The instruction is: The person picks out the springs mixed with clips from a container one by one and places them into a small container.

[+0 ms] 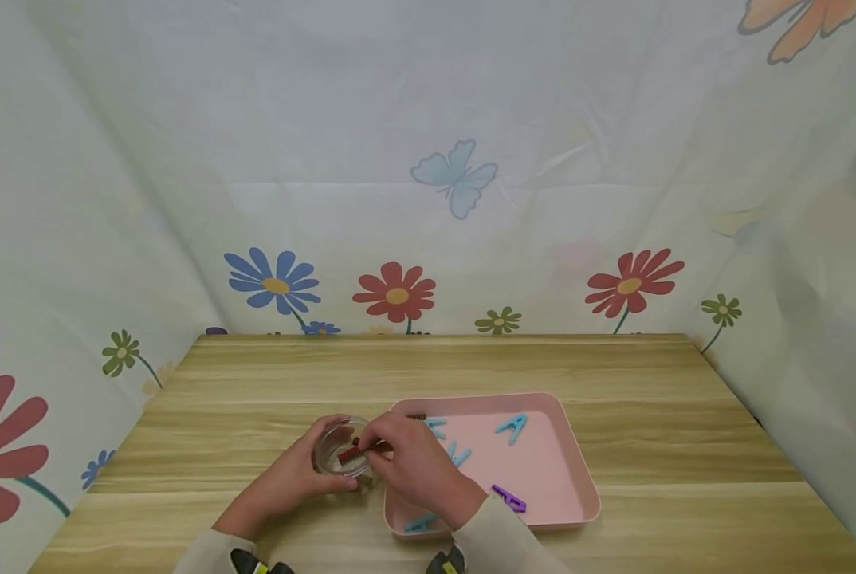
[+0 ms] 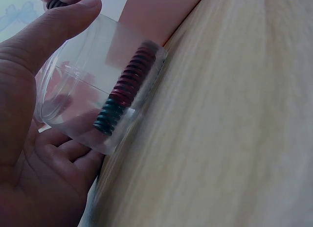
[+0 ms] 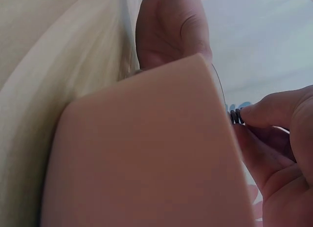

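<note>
My left hand (image 1: 295,472) holds a clear cup (image 1: 323,456), its thumb and fingers curled round the side. Through the cup's wall in the left wrist view, a red coil spring (image 2: 133,75) and a dark green coil spring (image 2: 108,117) lie end to end near the bottom. The thumb and fingertips of my right hand (image 1: 421,462) pinch another coil spring (image 3: 235,116), dark in the wrist views, at the cup's mouth. Its far end is hidden by the fingers.
Right of the cup, a pink tray (image 1: 567,470) rests on the wooden table (image 1: 657,414). It holds several light blue clips (image 1: 512,428), a purple clip (image 1: 509,498) and a dark spring (image 1: 417,416) near its back left corner. A flowered cloth (image 1: 514,263) hangs behind the table.
</note>
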Demonstrator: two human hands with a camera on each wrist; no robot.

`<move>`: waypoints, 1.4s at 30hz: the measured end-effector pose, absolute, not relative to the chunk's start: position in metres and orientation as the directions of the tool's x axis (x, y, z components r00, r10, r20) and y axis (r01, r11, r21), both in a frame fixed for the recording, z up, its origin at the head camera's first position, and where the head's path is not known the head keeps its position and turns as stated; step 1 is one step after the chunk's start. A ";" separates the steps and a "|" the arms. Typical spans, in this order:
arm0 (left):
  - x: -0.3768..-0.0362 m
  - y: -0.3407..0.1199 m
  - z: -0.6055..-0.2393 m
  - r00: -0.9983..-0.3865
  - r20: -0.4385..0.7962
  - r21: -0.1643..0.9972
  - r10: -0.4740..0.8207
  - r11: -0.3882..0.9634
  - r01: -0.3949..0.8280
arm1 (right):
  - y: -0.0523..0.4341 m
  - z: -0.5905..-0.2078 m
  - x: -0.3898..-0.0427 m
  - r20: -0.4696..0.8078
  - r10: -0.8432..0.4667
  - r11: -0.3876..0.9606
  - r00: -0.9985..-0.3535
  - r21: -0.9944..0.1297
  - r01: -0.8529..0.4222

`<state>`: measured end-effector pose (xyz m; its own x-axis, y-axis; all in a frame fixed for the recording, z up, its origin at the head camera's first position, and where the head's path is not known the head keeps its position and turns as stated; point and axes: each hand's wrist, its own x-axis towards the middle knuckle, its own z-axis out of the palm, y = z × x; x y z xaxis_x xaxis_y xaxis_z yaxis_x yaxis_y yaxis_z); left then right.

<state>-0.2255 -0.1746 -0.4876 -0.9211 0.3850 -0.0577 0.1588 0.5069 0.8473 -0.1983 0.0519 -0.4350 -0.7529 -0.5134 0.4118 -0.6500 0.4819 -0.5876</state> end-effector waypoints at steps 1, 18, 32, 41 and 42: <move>-0.226 -0.175 -0.488 -0.921 -0.057 0.847 0.385 0.507 0.160 | 0.052 -0.435 -0.198 0.411 -0.514 0.485 -0.753 -0.584 -0.651; -0.227 -0.175 -0.489 -0.888 -0.050 0.903 0.456 0.401 0.155 | 0.053 -0.436 -0.200 0.445 -0.505 0.482 -0.740 -0.565 -0.669; -0.228 -0.175 -0.488 -0.893 -0.043 0.894 0.448 0.415 0.166 | 0.059 -0.426 -0.198 0.451 -0.484 0.456 -0.750 -0.601 -0.656; -0.226 -0.174 -0.486 -0.899 -0.048 0.885 0.436 0.436 0.164 | 0.063 -0.423 -0.200 0.474 -0.461 0.430 -0.751 -0.621 -0.656; -0.226 -0.174 -0.486 -0.900 -0.050 0.883 0.434 0.440 0.163 | 0.064 -0.423 -0.200 0.474 -0.457 0.430 -0.752 -0.623 -0.654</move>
<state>-0.2263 -0.1743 -0.4863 -0.8997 0.4337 -0.0497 0.1631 0.4396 0.8833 -0.2000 0.0638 -0.4235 -0.7522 -0.4572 0.4745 -0.6540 0.4297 -0.6226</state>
